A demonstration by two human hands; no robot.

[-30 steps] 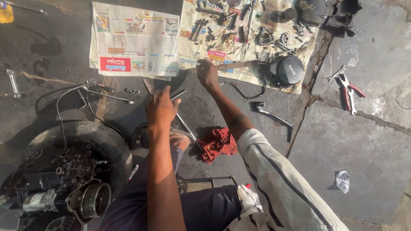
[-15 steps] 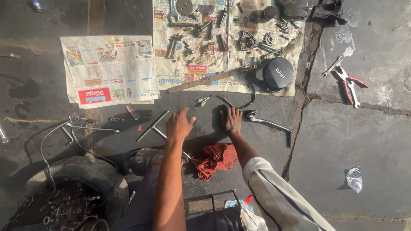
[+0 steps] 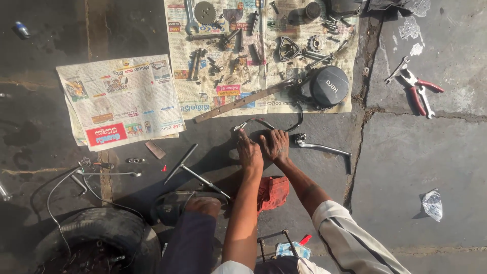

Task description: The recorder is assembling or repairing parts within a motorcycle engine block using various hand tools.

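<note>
My left hand [image 3: 249, 151] and my right hand [image 3: 276, 144] lie close together, low on the dark stone floor just below the parts-covered newspaper [image 3: 203, 104]. The fingertips of my left hand pinch the metal end of a thin black cable [image 3: 299, 119] that curves up toward a round black engine cover [image 3: 328, 85]. My right hand is curled, knuckles up, over the same spot; what is under it is hidden. A silver hand lever [image 3: 324, 148] lies just to the right of my right hand. A red rag [image 3: 274, 192] sits under my forearms.
A second, bare newspaper [image 3: 119, 101] lies to the left. A T-handle wrench [image 3: 195, 170], loose bolts and wires [image 3: 109, 173] lie left of my knee. A tyre [image 3: 96, 238] is at the bottom left. Red-handled pliers [image 3: 418, 91] rest on the slab at the right.
Both hands have drawn together and moved up toward the cable end; earlier the left hand was flat on the floor, apart from the right. The view has shifted right.
</note>
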